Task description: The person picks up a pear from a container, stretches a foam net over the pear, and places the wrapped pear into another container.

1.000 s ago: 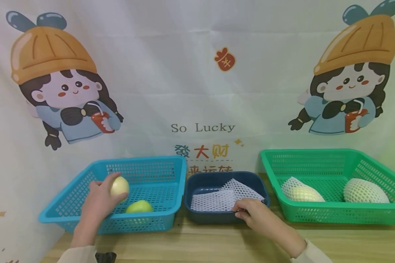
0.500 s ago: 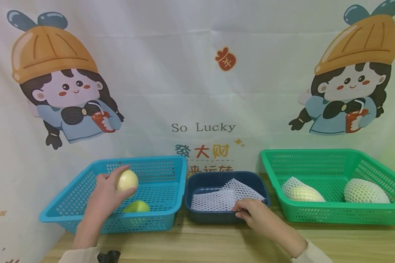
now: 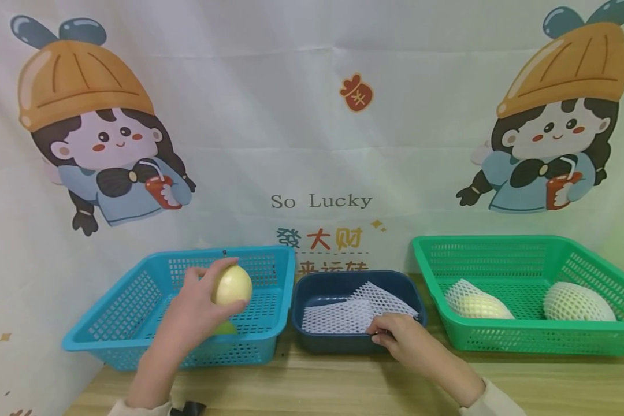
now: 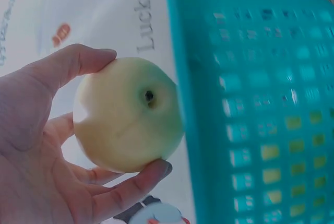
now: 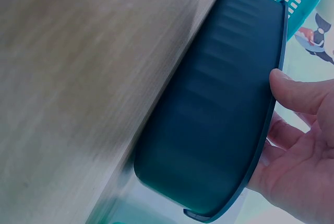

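My left hand (image 3: pixel 197 306) holds a pale yellow pear (image 3: pixel 233 285) above the blue basket (image 3: pixel 262 346), thumb on one side and fingers on the other. Its rounded end faces the camera in the left wrist view. Below it, partly hidden by the hand, a green fruit (image 3: pixel 226 328) lies in the basket. My right hand (image 3: pixel 405 341) grips the near rim of the dark blue tray (image 3: pixel 333 345), thumb outside and fingertips inside. White foam nets (image 3: pixel 338 318) lie in that tray, right by the fingertips; whether the fingers also touch a net is hidden.
To the right stands a green basket (image 3: pixel 530 329) with two pale fruits in foam nets, one at its left (image 3: pixel 481 306) and one at its right (image 3: pixel 577 301). A printed cloth (image 3: pixel 312 144) hangs behind the wooden table (image 3: pixel 312 387).
My left hand has carried the pear to the right and slightly up across the blue basket, now covering more of the green fruit. The right hand has stayed at the tray's rim.
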`<state>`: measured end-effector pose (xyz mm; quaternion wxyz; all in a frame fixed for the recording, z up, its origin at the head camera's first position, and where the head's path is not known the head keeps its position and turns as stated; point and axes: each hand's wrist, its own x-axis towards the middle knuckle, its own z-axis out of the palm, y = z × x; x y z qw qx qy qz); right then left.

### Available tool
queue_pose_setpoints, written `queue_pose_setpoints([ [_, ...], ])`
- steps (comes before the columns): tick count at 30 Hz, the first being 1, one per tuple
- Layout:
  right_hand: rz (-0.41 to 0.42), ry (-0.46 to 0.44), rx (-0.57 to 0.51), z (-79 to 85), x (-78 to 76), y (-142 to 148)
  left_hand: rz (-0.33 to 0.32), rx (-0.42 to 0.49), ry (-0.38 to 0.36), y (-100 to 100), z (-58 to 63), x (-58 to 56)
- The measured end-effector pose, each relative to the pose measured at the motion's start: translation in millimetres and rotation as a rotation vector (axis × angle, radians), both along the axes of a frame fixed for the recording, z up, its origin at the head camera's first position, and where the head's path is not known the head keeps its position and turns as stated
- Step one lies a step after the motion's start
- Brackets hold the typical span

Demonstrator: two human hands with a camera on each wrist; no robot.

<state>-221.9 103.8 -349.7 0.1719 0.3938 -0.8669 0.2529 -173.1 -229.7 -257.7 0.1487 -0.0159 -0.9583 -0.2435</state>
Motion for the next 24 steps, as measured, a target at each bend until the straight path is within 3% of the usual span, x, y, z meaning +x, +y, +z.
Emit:
queue_pose_setpoints([
  [7, 0.001, 0.001, 0.002, 0.3, -0.2, 0.0, -0.044, -0.006, -0.03, 27.2, 3.1, 13.1],
  [17, 0.0, -0.011, 0.001, 1.6, 0.4, 0.4, -0.171, 0.06, -0.065, 60.0, -4.0, 25.6],
  [24, -0.002, -0.015, 0.019, 2.0, 0.2, -0.3, -0.221, -0.005, -0.073, 74.9, -11.4, 29.5],
])
